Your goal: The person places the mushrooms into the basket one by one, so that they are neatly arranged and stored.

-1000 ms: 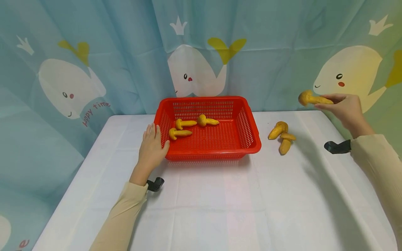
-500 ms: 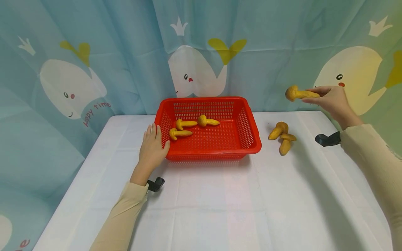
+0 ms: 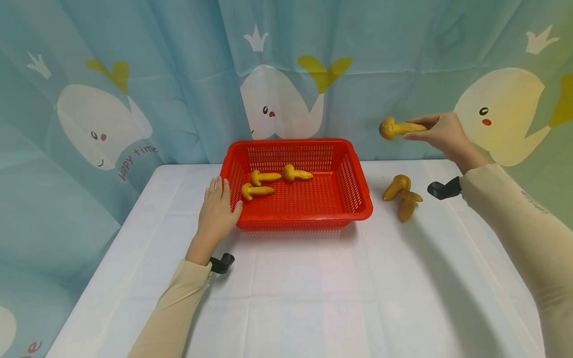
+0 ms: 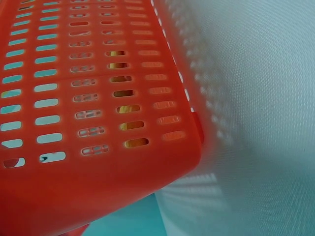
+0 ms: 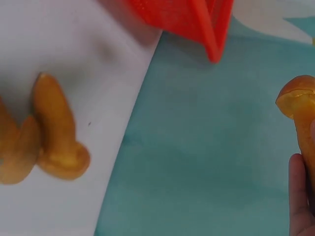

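My right hand (image 3: pixel 446 136) pinches a yellow-brown mushroom (image 3: pixel 394 129) by its stem, cap pointing left, raised above the table's back edge. In the right wrist view that mushroom (image 5: pixel 300 105) shows at the right border with a finger (image 5: pixel 297 191) along its stem. My left hand (image 3: pixel 217 211) rests with straight fingers on the left rim of a red plastic basket (image 3: pixel 304 217). Inside the basket's left half lie three mushrooms (image 3: pixel 259 191). The left wrist view shows the basket's slotted side wall (image 4: pixel 98 182), with yellow glimpsed through some slots.
Two more mushrooms (image 3: pixel 397 187) (image 3: pixel 406 208) lie against each other on the white-covered table (image 3: pixel 291 298), right of the basket. Behind the table hangs a blue curtain (image 3: pixel 188 99) with whale prints.
My right hand has moved left and slightly up with the mushroom, from beyond the loose pair to above it. The left hand and the basket have stayed in place.
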The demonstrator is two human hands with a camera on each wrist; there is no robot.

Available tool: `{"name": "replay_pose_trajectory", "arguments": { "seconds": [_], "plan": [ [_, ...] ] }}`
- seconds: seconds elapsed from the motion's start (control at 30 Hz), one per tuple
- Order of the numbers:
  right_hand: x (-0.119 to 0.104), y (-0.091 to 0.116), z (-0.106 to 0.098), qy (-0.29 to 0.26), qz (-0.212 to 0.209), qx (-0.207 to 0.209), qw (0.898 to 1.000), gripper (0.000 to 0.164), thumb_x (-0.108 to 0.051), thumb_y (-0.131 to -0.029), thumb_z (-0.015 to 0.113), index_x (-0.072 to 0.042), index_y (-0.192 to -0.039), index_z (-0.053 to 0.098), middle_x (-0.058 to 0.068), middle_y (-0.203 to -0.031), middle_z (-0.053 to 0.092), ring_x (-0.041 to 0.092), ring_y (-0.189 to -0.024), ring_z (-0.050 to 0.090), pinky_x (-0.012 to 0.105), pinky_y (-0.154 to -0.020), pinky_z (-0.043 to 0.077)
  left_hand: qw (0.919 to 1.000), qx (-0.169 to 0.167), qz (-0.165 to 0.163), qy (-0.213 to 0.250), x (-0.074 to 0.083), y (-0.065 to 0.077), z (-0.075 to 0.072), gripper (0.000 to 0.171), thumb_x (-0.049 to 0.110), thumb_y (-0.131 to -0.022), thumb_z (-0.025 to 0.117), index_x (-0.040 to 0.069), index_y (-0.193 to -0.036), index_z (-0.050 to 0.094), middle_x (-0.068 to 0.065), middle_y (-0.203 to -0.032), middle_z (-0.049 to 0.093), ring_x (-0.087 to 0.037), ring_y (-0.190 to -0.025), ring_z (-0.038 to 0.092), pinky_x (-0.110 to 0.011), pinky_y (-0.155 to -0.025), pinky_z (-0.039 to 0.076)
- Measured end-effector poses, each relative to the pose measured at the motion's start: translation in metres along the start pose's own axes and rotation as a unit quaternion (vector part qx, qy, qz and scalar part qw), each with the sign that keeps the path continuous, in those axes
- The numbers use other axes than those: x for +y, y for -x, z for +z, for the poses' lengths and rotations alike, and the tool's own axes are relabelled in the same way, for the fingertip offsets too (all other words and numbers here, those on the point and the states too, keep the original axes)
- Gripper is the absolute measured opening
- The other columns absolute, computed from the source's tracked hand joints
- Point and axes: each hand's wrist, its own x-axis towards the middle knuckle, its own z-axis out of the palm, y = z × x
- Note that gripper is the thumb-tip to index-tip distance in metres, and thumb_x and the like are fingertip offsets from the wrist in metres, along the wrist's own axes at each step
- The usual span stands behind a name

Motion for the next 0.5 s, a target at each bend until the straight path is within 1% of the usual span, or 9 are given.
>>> {"name": "replay_pose_trajectory", "arguments": {
  "seconds": [0.1,0.2,0.27,0.43,0.5],
  "plan": [
    [-0.011,-0.003,0.007,0.012,-0.007,-0.009,1.0,0.06,-0.03,-0.075,0.078,-0.001,-0.125,0.059,-0.031,-0.072,0.058,-0.004,-0.072,0.054,0.009,-0.063,0.044,1.0,0.001,-0.002,0.0,0.0,0.0,0.0,0.072,0.03,-0.092,0.048,-0.008,-0.146,0.018,-0.027,-0.155,0.012,-0.04,-0.145,0.006,-0.051,-0.119,0.008],
    [-0.023,-0.005,0.015,0.021,-0.014,-0.015,1.0,0.059,-0.031,-0.076,0.077,-0.001,-0.125,0.06,-0.029,-0.074,0.057,-0.001,-0.074,0.053,0.01,-0.063,0.044,1.0,0.001,-0.002,-0.001,-0.001,-0.001,0.0,0.072,0.029,-0.092,0.048,-0.009,-0.146,0.018,-0.028,-0.155,0.011,-0.04,-0.145,0.006,-0.052,-0.119,0.008],
    [-0.03,-0.006,0.021,0.025,-0.025,-0.019,0.999,0.058,-0.03,-0.076,0.077,-0.001,-0.124,0.061,-0.026,-0.077,0.059,0.002,-0.075,0.053,0.01,-0.063,0.045,1.0,0.0,-0.002,-0.001,-0.001,-0.001,0.001,0.072,0.029,-0.092,0.048,-0.009,-0.146,0.018,-0.028,-0.155,0.011,-0.04,-0.145,0.006,-0.052,-0.119,0.008],
    [-0.048,-0.01,0.036,0.022,-0.05,-0.031,0.998,0.052,-0.024,-0.076,0.077,-0.001,-0.121,0.063,-0.017,-0.085,0.063,0.0,-0.074,0.055,0.009,-0.062,0.047,1.0,-0.002,-0.002,0.002,-0.001,-0.001,0.001,0.072,0.03,-0.093,0.047,-0.008,-0.146,0.017,-0.027,-0.155,0.011,-0.04,-0.145,0.005,-0.051,-0.119,0.007],
    [-0.053,-0.011,0.042,0.017,-0.057,-0.036,0.998,0.05,-0.021,-0.076,0.078,0.0,-0.119,0.064,-0.016,-0.085,0.064,-0.001,-0.073,0.056,0.01,-0.062,0.048,1.0,0.0,0.0,0.003,-0.001,-0.001,0.001,0.071,0.03,-0.093,0.047,-0.009,-0.146,0.018,-0.027,-0.155,0.011,-0.04,-0.145,0.006,-0.051,-0.119,0.007]
  ]
}}
